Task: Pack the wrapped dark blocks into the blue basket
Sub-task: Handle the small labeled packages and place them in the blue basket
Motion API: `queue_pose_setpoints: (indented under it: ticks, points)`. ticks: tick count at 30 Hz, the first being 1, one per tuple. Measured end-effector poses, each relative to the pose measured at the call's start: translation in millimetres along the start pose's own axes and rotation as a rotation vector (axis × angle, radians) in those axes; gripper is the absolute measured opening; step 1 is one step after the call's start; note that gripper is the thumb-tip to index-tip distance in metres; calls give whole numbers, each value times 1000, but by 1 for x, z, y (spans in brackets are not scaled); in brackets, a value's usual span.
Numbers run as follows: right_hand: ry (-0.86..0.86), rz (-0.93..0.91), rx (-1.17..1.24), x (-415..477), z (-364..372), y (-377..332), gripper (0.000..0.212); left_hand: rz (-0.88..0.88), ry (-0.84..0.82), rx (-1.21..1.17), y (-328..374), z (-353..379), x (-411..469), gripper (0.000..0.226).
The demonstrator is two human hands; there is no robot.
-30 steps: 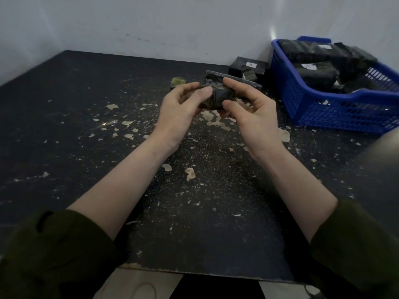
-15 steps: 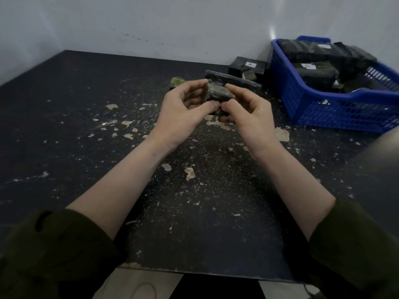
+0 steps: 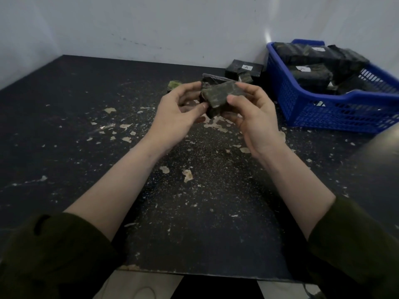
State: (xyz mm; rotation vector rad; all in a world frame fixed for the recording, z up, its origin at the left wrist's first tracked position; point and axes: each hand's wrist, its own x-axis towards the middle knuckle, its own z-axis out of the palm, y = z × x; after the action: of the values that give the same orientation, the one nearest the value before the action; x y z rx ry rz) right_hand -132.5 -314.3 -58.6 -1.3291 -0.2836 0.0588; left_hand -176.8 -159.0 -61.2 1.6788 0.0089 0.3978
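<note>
We find both hands raised together above the black, flake-strewn tabletop, each pinching one end of a small dark rectangular block in crinkled, mottled film. The left hand grips the near-left corner. The right hand clamps the other end, thumb on top. The block is held in the air, well apart from the blue perforated plastic basket at right, which already holds several similar wrapped blocks. We judge the loose film should be pressed flat before transfer, then the block laid level beside the others. The film looks thin and glossy, the block firm and square-edged.
</note>
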Motion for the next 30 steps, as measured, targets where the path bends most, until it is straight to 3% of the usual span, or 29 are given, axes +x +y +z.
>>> queue_pose_setpoints:
  ticks: [3, 8, 11, 15, 19, 23, 30]
  points:
    - [36, -36, -44, 0, 0, 1, 23, -121, 45, -115, 2, 1, 0, 22]
    - [-15, -35, -96, -6, 2, 3, 26, -83, -34, -290, 3, 2, 1, 26]
    - [-16, -41, -88, -8, 6, 1, 29, -43, 36, -161, -2, 4, 1, 35]
    - [-31, -9, 5, -8, 8, 1, 38, -30, 115, -28, -6, 3, 4, 27]
    - [-5, -26, -171, -7, 8, 3, 35, 2, 91, 64, -10, 3, 3, 24]
    - [9, -40, -230, -4, 4, 4, 26, -24, 56, 34, -9, 3, 2, 24]
    - [-19, -15, -202, -7, 5, 3, 37, -21, 90, 72, -13, 2, 5, 13]
